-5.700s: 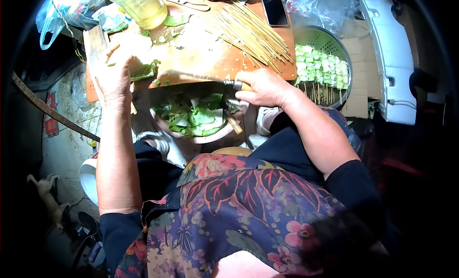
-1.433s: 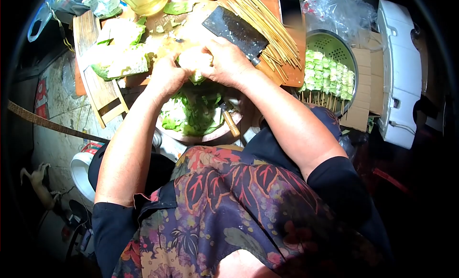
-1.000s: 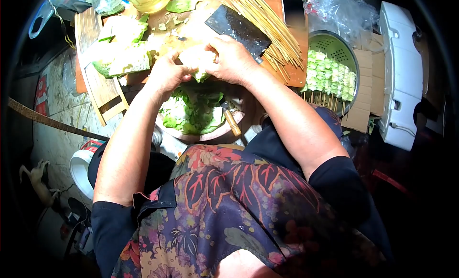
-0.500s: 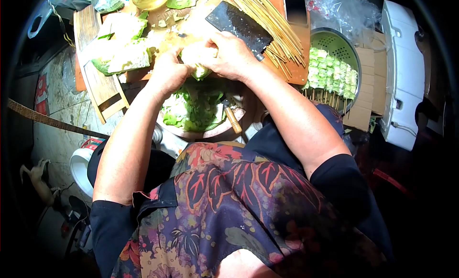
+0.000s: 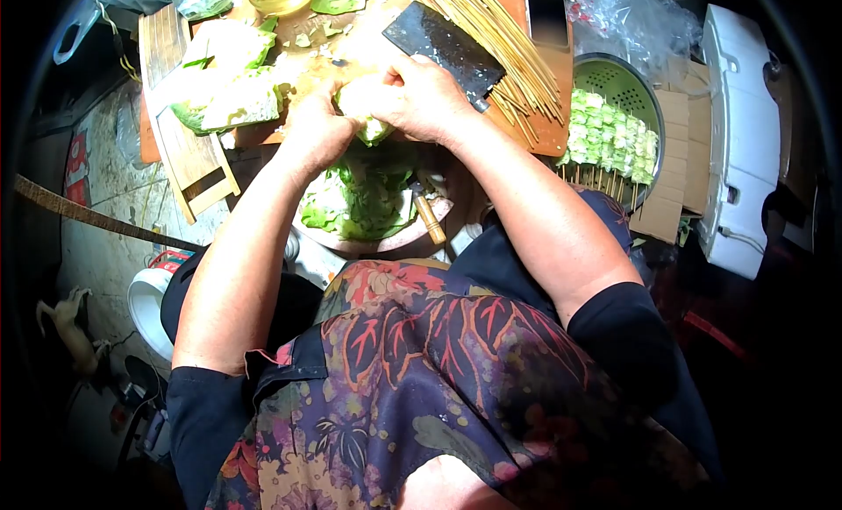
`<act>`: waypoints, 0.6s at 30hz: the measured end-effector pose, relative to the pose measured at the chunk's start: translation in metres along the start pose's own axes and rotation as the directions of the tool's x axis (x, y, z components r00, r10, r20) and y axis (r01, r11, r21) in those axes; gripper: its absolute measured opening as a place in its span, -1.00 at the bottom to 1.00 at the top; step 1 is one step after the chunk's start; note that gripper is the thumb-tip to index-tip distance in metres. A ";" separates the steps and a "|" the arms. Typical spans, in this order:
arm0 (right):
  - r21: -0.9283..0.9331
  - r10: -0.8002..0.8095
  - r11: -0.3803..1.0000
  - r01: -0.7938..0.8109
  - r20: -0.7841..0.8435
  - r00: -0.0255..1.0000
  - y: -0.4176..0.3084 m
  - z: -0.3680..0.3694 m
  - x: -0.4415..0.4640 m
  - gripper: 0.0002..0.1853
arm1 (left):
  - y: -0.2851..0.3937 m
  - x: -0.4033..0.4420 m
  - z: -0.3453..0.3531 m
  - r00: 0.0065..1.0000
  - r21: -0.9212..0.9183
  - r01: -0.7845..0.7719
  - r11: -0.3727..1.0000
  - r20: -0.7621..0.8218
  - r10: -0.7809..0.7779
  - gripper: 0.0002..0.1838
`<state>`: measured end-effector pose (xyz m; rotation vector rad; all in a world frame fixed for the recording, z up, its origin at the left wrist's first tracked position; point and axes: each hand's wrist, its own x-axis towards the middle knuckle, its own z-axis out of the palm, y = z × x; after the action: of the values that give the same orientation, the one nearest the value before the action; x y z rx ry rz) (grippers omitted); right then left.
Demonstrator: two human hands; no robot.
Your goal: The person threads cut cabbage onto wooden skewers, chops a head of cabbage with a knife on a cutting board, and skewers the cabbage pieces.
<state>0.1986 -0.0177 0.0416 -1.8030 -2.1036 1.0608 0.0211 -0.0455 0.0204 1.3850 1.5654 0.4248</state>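
Note:
Between my two hands, over the near edge of the wooden board point(image 5: 307, 54), is a piece of pale green cabbage point(image 5: 373, 128). My left hand point(image 5: 320, 128) grips its left side, fingers curled. From the right, my right hand point(image 5: 425, 98) closes on the same piece, thumb and fingers against it. Bright glare washes out part of the cabbage. Below them a basin point(image 5: 324, 243) holds loose cabbage leaves point(image 5: 360, 203), with a wooden-handled knife point(image 5: 428, 219) at its right side. Cut cabbage chunks point(image 5: 228, 102) lie left of my left hand.
A cleaver point(image 5: 443, 49) lies beyond my right hand, beside many bamboo skewers point(image 5: 504, 45). Skewered cabbage point(image 5: 610, 142) rests in a green colander point(image 5: 605, 70) at right. A small wooden rack point(image 5: 180, 115) leans at left. White foam point(image 5: 741, 142) stands far right; an animal point(image 5: 68, 330) is on the floor.
Both hands stay on the cabbage piece, with my left fingers and thumb shifted slightly. The whole view has moved a little; the surrounding things look the same.

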 end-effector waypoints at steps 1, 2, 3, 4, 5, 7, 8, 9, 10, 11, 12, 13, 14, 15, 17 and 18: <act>0.000 -0.001 1.000 0.001 0.001 1.000 -0.001 0.000 0.000 -0.50 | 0.008 -0.005 0.000 1.000 -0.054 -0.008 0.998 -0.021 0.007 -0.48; 0.008 -0.004 1.000 0.004 -0.009 1.000 -0.001 0.000 0.000 -0.51 | 0.014 -0.008 0.001 0.999 -0.108 -0.018 0.994 -0.042 0.013 -0.51; 0.015 -0.007 1.000 0.007 -0.019 1.000 -0.001 0.000 0.000 -0.52 | 0.015 -0.009 0.002 0.999 -0.108 -0.017 0.994 -0.043 0.012 -0.51; 0.015 -0.008 1.000 0.008 -0.018 1.000 0.000 0.001 0.000 -0.52 | 0.015 -0.009 0.003 1.000 -0.158 -0.010 0.987 -0.025 0.006 -0.55; 0.076 0.011 0.997 -0.009 -0.028 1.000 0.003 0.002 0.002 -0.52 | 0.015 -0.009 0.002 1.000 -0.207 -0.002 0.978 -0.007 0.001 -0.58; 0.137 0.030 0.990 -0.025 -0.038 0.999 0.009 0.004 0.005 -0.51 | 0.016 -0.009 -0.001 0.999 -0.160 0.015 0.987 0.042 -0.009 -0.63; 0.154 0.035 0.988 -0.028 -0.041 0.999 0.011 0.006 0.006 -0.49 | 0.017 -0.009 -0.003 0.996 -0.112 0.031 0.993 0.092 -0.020 -0.68; 0.172 0.039 0.985 -0.031 -0.043 0.998 0.012 0.006 0.006 -0.47 | 0.015 -0.009 -0.002 0.996 -0.112 0.031 0.993 0.091 -0.021 -0.68; 0.171 0.039 0.985 -0.031 -0.043 0.998 0.012 0.005 0.006 -0.47 | 0.013 -0.008 0.000 0.996 -0.106 -0.004 0.994 0.087 0.013 -0.72; 0.189 0.033 0.982 -0.026 -0.038 0.999 0.013 0.005 0.006 -0.45 | 0.011 -0.008 0.001 0.996 -0.100 -0.038 0.994 0.083 0.046 -0.76; 0.207 0.028 0.978 -0.020 -0.033 0.999 0.013 0.005 0.006 -0.43 | 0.013 -0.009 0.001 0.996 -0.100 -0.036 0.994 0.082 0.045 -0.76; 0.207 0.028 0.978 -0.021 -0.030 0.999 0.012 0.006 0.006 -0.43 | 0.016 -0.011 0.000 0.997 -0.071 -0.025 0.997 0.066 0.030 -0.79; 0.172 -0.002 0.985 0.013 -0.066 0.998 0.011 0.006 0.005 -0.46 | 0.018 -0.011 -0.001 0.999 -0.041 -0.014 0.999 0.050 0.016 -0.81; 0.136 -0.032 0.990 0.045 -0.101 0.994 0.011 0.006 0.004 -0.50 | 0.019 -0.011 -0.001 0.999 -0.042 -0.014 0.999 0.049 0.016 -0.81; 0.157 -0.033 0.987 0.046 -0.084 0.996 0.012 0.005 0.004 -0.50 | 0.021 -0.010 -0.001 0.996 -0.060 0.065 0.996 0.070 -0.061 -0.80; 0.179 -0.034 0.983 0.046 -0.068 0.997 0.012 0.004 0.004 -0.50 | 0.020 -0.011 -0.001 0.996 -0.062 0.066 0.996 0.070 -0.062 -0.80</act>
<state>0.2050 -0.0161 0.0297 -1.6799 -1.9301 1.1272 0.0309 -0.0488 0.0409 1.2836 1.5236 0.3824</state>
